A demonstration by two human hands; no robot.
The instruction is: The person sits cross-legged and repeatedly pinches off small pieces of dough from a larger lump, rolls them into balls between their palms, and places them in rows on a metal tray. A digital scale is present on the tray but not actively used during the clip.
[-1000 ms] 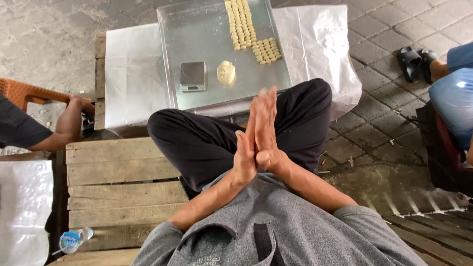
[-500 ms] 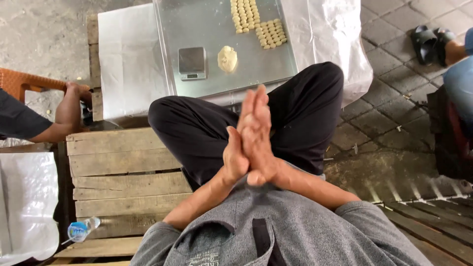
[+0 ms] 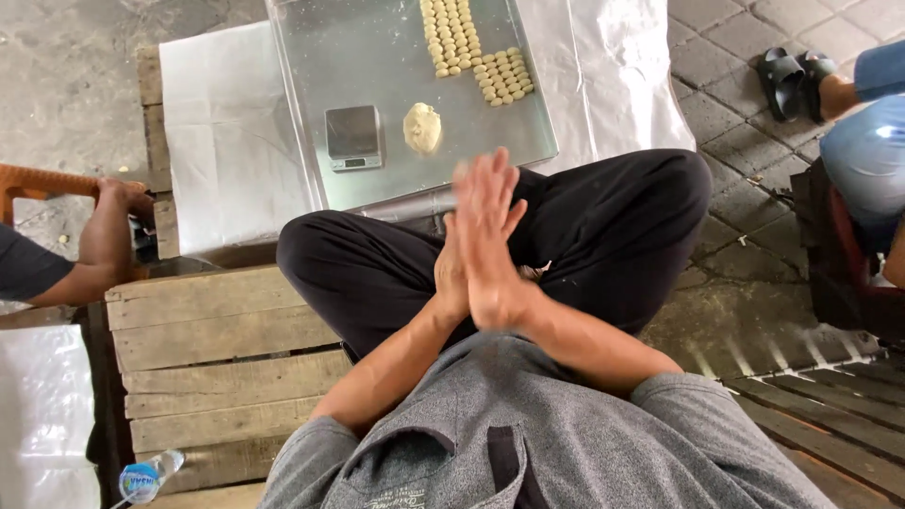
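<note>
Both palms (image 3: 481, 240) pressed, dough lump (image 3: 422, 127) beyond

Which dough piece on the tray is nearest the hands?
The big loose dough lump beside the small scale; the small shaped pieces sit in rows at the tray's far side.

I saw a shiny smooth metal tray (image 3: 377, 66), matt soft dough lump (image 3: 422, 127), rough weathered wooden pallet (image 3: 217, 330), glossy white plastic sheet (image 3: 222, 132).

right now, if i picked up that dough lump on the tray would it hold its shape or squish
The dough lump looks soft and rounded, so it would probably dent under fingers. It sits flat on the metal tray, so it likely won't roll. It may stick a little.
</note>
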